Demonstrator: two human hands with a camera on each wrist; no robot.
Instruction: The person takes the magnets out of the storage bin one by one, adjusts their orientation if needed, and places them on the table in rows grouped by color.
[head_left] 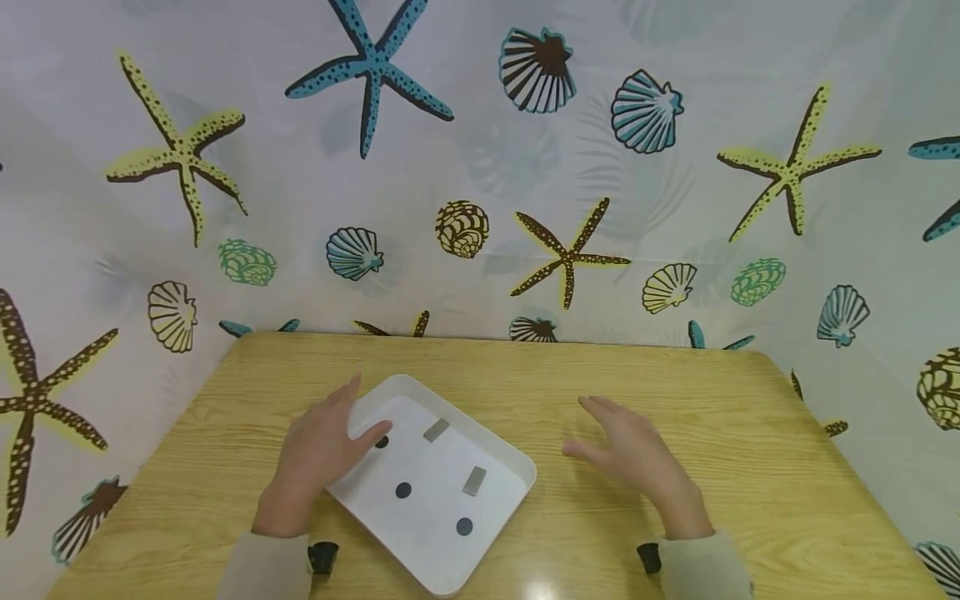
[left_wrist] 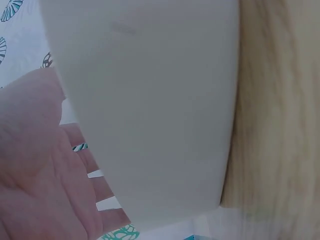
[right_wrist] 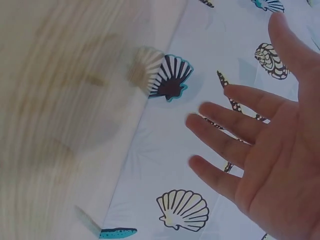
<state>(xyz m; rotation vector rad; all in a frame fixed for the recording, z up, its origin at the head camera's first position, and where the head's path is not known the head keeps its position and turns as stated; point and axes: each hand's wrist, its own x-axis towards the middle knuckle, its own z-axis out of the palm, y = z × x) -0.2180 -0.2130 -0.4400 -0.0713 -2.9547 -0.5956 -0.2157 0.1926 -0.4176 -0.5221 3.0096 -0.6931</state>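
Shallow white rectangular tray (head_left: 427,542): flat on the wood-grain table (head_left: 750,467), which presumably keeps it level; turned askew
Left hand (head_left: 318,442): ungripping, fingers extended at the tray's left corner, perhaps flanking it; contact unclear
Right hand (head_left: 630,454): released, fingers outstretched, apart from the tray
Black round discs (head_left: 403,490), grey rectangles (head_left: 474,481): inside, spaced likely for separation

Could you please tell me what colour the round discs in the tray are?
The discs are dark, nearly black, clearest in the head view.

Curtained workspace: shell-print cloth (head_left: 480,167) around wood-grain table (head_left: 540,392).
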